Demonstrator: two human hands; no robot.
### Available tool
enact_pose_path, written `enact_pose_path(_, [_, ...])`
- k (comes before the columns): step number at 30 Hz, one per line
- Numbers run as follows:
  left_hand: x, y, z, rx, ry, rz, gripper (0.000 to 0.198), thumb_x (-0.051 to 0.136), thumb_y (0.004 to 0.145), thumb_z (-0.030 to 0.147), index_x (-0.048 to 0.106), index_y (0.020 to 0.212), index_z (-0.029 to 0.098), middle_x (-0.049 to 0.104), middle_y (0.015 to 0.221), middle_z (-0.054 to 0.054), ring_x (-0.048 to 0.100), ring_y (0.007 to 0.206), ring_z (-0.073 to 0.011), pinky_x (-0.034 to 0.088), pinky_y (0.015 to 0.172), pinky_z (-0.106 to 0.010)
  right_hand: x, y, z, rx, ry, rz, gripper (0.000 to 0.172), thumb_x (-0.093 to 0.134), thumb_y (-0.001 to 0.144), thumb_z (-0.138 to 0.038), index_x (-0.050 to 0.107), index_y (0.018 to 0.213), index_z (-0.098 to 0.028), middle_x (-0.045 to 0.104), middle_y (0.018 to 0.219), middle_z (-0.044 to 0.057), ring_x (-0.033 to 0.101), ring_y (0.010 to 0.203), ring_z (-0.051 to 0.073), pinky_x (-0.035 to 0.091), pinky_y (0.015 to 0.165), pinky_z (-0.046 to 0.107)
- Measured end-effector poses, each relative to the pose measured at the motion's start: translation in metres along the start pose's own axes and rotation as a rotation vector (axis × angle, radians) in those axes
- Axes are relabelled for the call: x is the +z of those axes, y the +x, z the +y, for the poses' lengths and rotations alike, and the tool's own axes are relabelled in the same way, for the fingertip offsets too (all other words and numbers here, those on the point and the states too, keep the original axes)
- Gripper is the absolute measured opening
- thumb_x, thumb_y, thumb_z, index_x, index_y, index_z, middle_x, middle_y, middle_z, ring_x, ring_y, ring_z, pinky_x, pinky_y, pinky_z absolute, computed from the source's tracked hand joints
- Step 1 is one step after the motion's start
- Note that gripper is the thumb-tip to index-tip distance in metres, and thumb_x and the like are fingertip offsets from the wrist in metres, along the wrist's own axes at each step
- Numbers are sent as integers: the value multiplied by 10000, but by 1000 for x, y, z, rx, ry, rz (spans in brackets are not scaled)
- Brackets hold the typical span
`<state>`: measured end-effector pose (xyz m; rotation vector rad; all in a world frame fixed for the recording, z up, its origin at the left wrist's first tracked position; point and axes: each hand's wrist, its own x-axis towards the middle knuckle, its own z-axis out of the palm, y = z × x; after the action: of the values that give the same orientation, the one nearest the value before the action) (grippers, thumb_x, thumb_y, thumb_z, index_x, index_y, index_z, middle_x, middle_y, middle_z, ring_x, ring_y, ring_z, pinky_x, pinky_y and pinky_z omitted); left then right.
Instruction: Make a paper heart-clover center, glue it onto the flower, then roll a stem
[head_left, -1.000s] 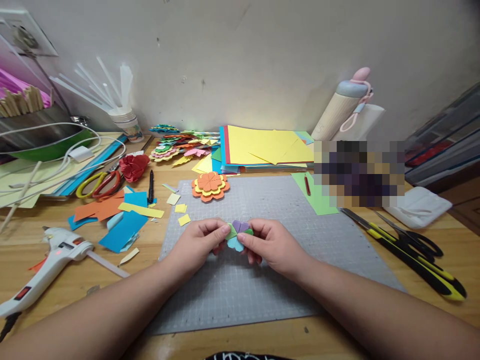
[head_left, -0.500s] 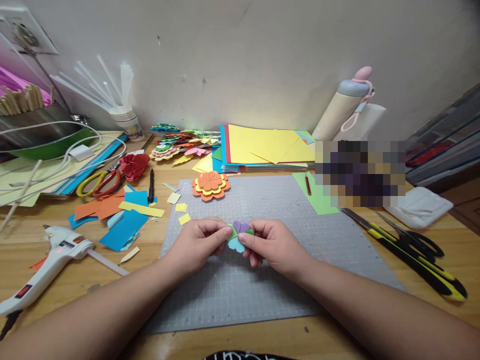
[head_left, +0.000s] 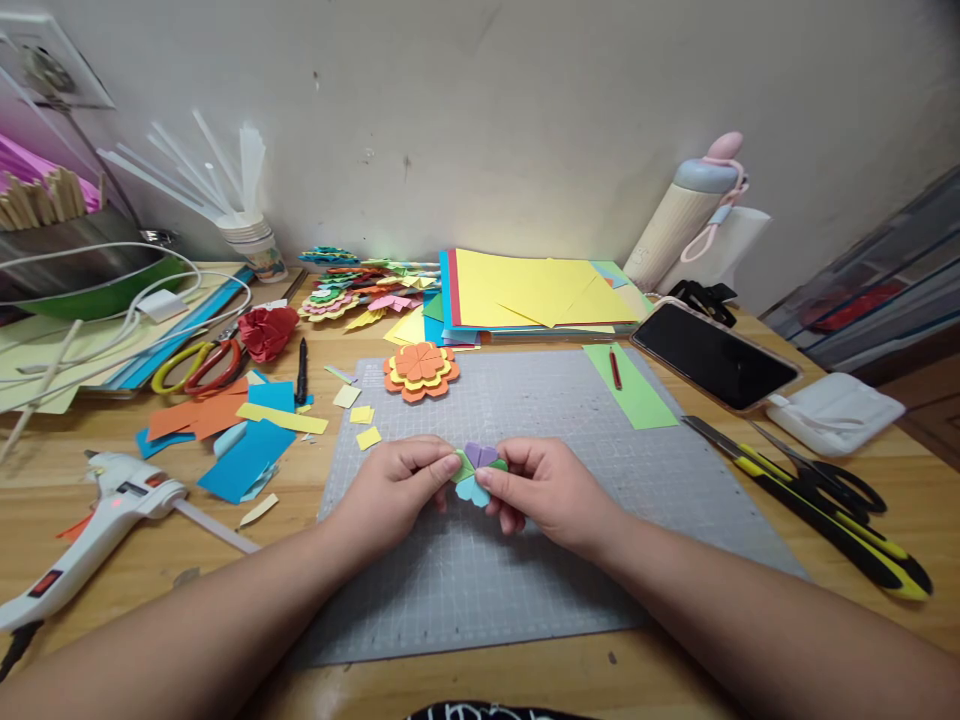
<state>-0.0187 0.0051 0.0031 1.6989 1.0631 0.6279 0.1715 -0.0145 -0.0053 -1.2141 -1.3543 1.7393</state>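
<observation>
Small flower: a little flower of folded purple, pale-blue and green paper point(head_left: 470, 486) at the clock's centre, seemingly raised; 12 faces the grey wall point(head_left: 525, 120).
Left hand: the bare left hand point(head_left: 401, 487) has thumb and fingers pinched together on the pale-green petal at 9 o'clock; too hard a squeeze could crease it.
Right hand: the bare right hand point(head_left: 546, 490) pinches the darker green petal at 3 o'clock; pulling outward could part a join. Whether the petals are glued, I cannot tell.
Grey mat: the gridded grey cutting mat point(head_left: 480, 590) lies beneath; a slackened pinch could drop the flower there.
Yellow slips: small square yellow paper slips point(head_left: 368, 438), loose at 10 o'clock; a sideways sweep could scatter them.
Orange flower: a layered orange-and-yellow paper flower point(head_left: 422, 365) at 11 o'clock; a forward reach could bend its petals.
Glue gun: a white plastic glue gun point(head_left: 97, 530) at 9 o'clock on the wooden surface point(head_left: 420, 685); its translucent glue stick point(head_left: 215, 523) ends close by the left forearm point(head_left: 247, 600), so shifting that arm could knock it.
Yellow-black knife: a long black-and-yellow utility knife point(head_left: 825, 525) at 3 o'clock; its blade looks bared, so reaching carelessly could cut.
</observation>
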Motion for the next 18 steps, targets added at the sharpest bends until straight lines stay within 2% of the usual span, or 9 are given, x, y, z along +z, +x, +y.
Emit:
enact_pose_path(5, [2, -1, 2, -8, 21, 8, 409, 496, 889, 354, 547, 528, 170, 519, 587, 6, 490, 592, -120, 378, 613, -258, 0, 0, 0, -9, 8, -9, 262, 671, 785, -392, 566, 700, -167, 598, 594, -17, 528, 440, 66, 389, 429, 199])
enact_pose_path(7, [4, -1, 0, -89, -117, 4, 357, 512, 877, 392, 572, 604, 169, 520, 570, 13, 491, 566, -116, 398, 592, -257, 0, 2, 0, -5, 25, -2, 256, 673, 788, -387, 568, 705, -168, 603, 595, -18, 530, 438, 63, 389, 430, 196])
enact_pose_path(9, [7, -1, -2, -180, -333, 21, 293, 544, 847, 451, 600, 762, 176, 526, 570, 27, 496, 531, -116, 424, 542, -255, -1, 3, 0, 4, 49, 5, 260, 677, 787, -388, 562, 698, -172, 607, 587, -20, 527, 429, 60, 385, 426, 194])
enact_pose_path(11, [10, -1, -5, -231, -486, 41, 316, 585, 811, 497, 587, 857, 184, 529, 578, 39, 496, 499, -113, 432, 479, -244, -1, 4, -1, 19, 73, 3, 265, 683, 782, -390, 558, 693, -174, 610, 578, -21, 526, 422, 60, 382, 422, 193])
enact_pose_path(15, [9, -1, -5, -242, -454, 8, 358, 631, 791, 498, 522, 679, 176, 512, 510, 48, 452, 428, -78, 383, 423, -204, -2, 4, 0, 44, 104, -7, 267, 696, 767, -395, 563, 700, -173, 614, 564, -26, 527, 415, 59, 377, 413, 188])
enact_pose_path(18, [7, -2, -4, -218, -397, -6, 383, 629, 791, 500, 492, 630, 181, 507, 480, 55, 430, 400, -66, 359, 421, -199, -2, 3, 0, 47, 96, -2, 270, 695, 767, -395, 558, 691, -176, 609, 559, -32, 522, 409, 55, 372, 407, 185])
